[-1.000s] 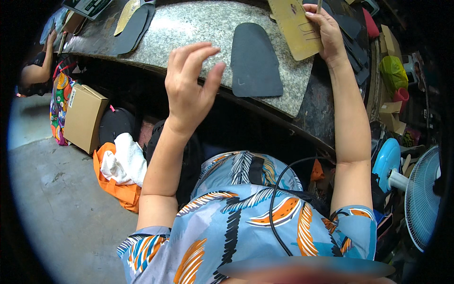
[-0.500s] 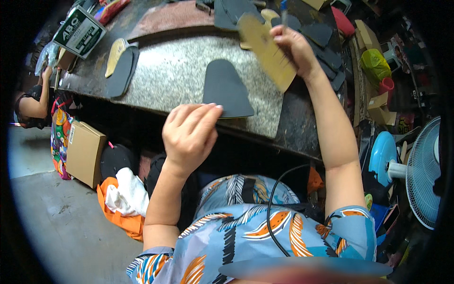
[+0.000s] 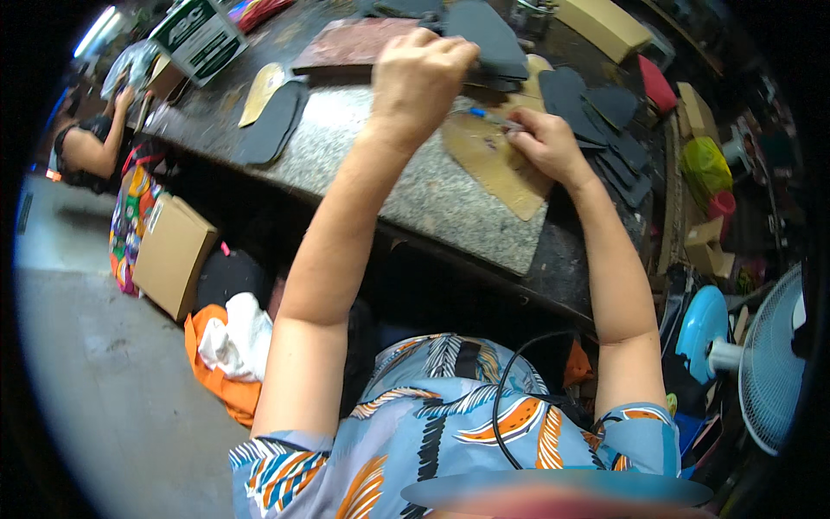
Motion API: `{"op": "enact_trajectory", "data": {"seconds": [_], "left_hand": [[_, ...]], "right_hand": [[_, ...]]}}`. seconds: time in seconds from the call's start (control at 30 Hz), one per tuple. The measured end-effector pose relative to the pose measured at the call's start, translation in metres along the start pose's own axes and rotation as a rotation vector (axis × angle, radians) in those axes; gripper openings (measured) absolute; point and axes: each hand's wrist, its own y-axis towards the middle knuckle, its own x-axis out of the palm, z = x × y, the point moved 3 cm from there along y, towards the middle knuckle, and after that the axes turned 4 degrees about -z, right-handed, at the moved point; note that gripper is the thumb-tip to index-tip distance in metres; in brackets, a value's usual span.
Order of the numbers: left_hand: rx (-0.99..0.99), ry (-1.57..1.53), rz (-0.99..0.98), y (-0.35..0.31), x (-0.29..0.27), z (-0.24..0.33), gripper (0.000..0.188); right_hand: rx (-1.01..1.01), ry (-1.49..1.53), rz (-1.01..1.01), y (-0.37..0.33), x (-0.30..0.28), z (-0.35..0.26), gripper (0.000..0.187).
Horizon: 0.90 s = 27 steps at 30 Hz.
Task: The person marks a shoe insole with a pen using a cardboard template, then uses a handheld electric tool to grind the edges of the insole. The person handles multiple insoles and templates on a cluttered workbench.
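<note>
My left hand (image 3: pixel 422 82) reaches over the far edge of the speckled stone slab (image 3: pixel 450 216). Its fingers are bent closed at the side of a dark grey sole-shaped piece (image 3: pixel 488 43) on the far pile; the fingertips are partly hidden. A slim pen with a blue end (image 3: pixel 478 112) sits in my right hand (image 3: pixel 546 145), whose fingers also grip the edge of a tan sole template (image 3: pixel 493 164). That template lies over the slab's right part, and whether it rests fully flat I cannot tell.
Dark cut pieces (image 3: pixel 605 121) lie right of the slab, and others (image 3: pixel 272 125) with a tan piece at its left. Behind stand a reddish block (image 3: pixel 350 45) and a tin (image 3: pixel 199 39). A fan (image 3: pixel 769 363) is at right; another person's arm (image 3: pixel 99 147) shows at left.
My left hand has gone from the slab's near edge to the far pile, and the dark piece has left the slab's middle. My right hand has brought the template lower, over the slab.
</note>
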Motion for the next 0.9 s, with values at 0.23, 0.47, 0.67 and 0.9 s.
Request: {"op": "enact_trajectory", "data": {"seconds": [0.23, 0.47, 0.67, 0.9], "left_hand": [[-0.402, 0.228, -0.195, -0.087, -0.034, -0.043, 0.043], [-0.798, 0.452, -0.610, -0.151, -0.076, -0.102, 0.052], [-0.520, 0.382, -0.556, -0.136, -0.078, -0.040, 0.029], [-0.555, 0.269, -0.245, -0.128, -0.101, -0.035, 0.037]], "right_hand": [[0.057, 0.237, -0.062, 0.003, 0.002, 0.011, 0.019], [0.114, 0.172, -0.094, 0.001, -0.001, 0.004, 0.017], [0.110, 0.165, -0.110, 0.001, 0.000, 0.006, 0.018], [0.092, 0.219, -0.064, 0.001, 0.003, 0.013, 0.020]]}}
